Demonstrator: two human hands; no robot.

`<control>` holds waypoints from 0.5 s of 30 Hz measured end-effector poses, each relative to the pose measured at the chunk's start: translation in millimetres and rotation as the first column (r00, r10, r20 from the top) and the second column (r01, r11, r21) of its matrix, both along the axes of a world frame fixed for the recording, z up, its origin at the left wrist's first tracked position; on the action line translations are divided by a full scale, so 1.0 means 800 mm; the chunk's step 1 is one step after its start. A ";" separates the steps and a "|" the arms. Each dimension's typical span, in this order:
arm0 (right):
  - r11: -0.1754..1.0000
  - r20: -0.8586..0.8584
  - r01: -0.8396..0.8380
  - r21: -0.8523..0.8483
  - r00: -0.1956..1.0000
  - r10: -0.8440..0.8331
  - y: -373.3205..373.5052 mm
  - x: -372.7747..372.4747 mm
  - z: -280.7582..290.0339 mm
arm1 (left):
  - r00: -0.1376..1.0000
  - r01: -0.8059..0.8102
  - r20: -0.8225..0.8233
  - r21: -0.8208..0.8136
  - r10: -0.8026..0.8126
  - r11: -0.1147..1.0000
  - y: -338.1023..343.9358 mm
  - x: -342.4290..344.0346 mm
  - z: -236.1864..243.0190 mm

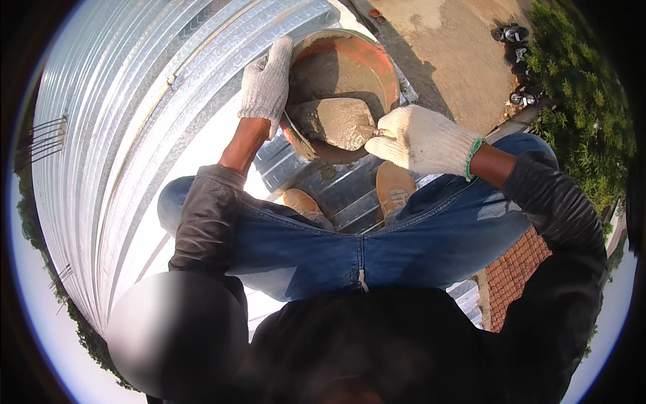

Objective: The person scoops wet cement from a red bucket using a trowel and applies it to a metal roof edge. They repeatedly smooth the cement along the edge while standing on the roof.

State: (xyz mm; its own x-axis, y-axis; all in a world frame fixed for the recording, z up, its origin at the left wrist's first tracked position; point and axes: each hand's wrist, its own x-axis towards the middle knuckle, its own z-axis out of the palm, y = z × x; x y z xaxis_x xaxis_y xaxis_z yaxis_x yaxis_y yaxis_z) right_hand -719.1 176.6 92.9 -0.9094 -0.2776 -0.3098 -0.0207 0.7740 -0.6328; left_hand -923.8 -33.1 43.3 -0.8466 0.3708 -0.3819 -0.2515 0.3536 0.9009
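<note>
A round reddish-orange bucket (385, 59) with grey, mortar-smeared walls sits in front of me on the metal roofing, wet grey mortar (336, 75) inside. My left hand (266, 82), in a white knitted glove, is closed on the bucket's left rim; some of its fingers are hidden. In my right hand (424, 140), gloved the same way with a green cuff edge, the fingers wrap round the short handle of a trowel (334, 122). The trowel's mortar-coated blade points left, over the near part of the bucket's mouth.
Ribbed silvery metal sheets (161, 101) spread to the left and under my shoes (396, 188). Beyond the roof edge at right, the ground (464, 54) lies lower, with parked motorbikes (517, 34) and green trees (579, 94). Red roof tiles (515, 273) show at lower right.
</note>
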 end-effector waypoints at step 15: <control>0.876 -0.153 0.026 0.481 0.987 0.055 -0.005 0.000 -0.003 | 1.000 0.025 0.007 -0.050 -0.025 0.998 -0.002 0.014 0.009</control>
